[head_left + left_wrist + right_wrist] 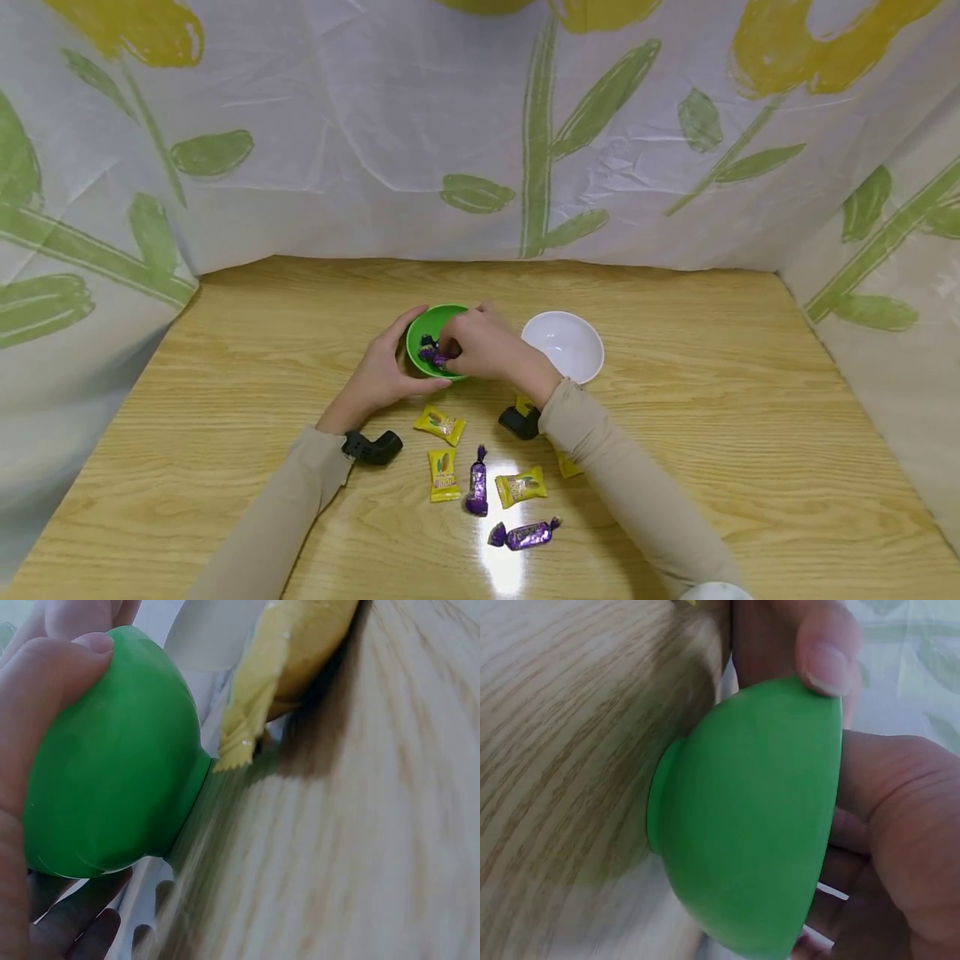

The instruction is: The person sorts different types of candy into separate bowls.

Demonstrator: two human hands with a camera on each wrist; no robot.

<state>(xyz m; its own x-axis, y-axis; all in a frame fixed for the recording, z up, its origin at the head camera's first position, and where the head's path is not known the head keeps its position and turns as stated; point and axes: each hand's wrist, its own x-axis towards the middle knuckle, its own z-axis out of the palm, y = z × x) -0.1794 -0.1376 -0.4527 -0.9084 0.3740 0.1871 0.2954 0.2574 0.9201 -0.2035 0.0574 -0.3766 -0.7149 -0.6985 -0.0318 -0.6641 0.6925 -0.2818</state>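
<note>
My left hand [381, 373] holds the green bowl [433, 320] from its left side, fingers at the far rim and thumb along the near rim. The bowl [120, 757] stands upright on the wooden table in the left wrist view. From the right, my right hand [486, 343] reaches down into it, fingers curled and pinching at a purple-wrapped candy [439, 361]. More purple wrapper [427, 341] shows beside those fingertips. In the right wrist view the wall of the bowl [750, 817] hides the fingertips of the right hand [922, 825].
A white bowl [551, 329] stands right of the green one, partly behind my right wrist. Nearer me lie several yellow candy packets [521, 487], two partly covered by my right arm. Among them are two purple candies, one upright in view [477, 485] and one sideways [529, 535].
</note>
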